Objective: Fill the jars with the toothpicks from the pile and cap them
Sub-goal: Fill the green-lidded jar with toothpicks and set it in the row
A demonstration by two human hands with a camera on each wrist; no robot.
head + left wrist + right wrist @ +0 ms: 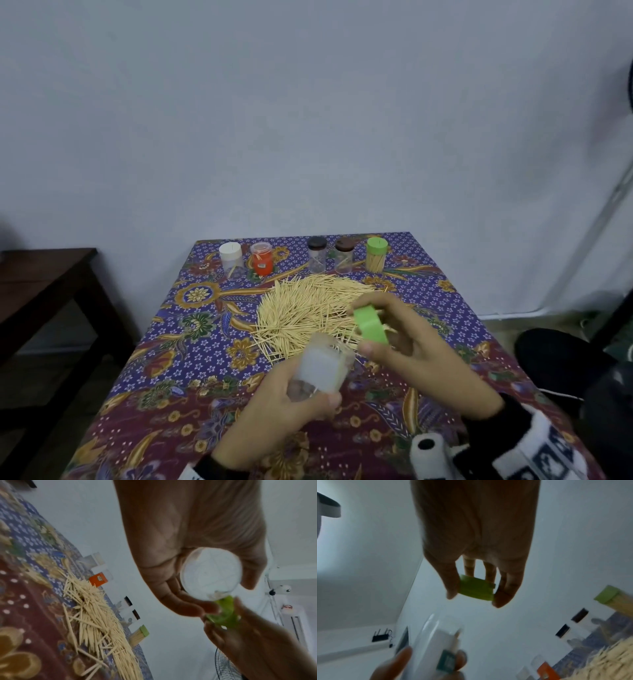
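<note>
My left hand (pixel 291 401) grips a clear plastic jar (pixel 323 365) tilted above the table, its round base (pixel 211 573) facing the left wrist camera. A few toothpicks show inside near its mouth. My right hand (pixel 387 330) pinches a green cap (pixel 370 324) between thumb and fingers, held just beyond the jar's open end and apart from it; the cap (pixel 476 588) is plain in the right wrist view. The toothpick pile (pixel 308 308) lies on the patterned cloth behind both hands.
Along the table's far edge stand a white-capped jar (pixel 231 257), an orange jar (pixel 262 258), two dark-capped clear jars (pixel 317 253) (pixel 343 255) and a green-capped jar (pixel 376 255) full of toothpicks. A dark wooden side table (pixel 48 274) stands left.
</note>
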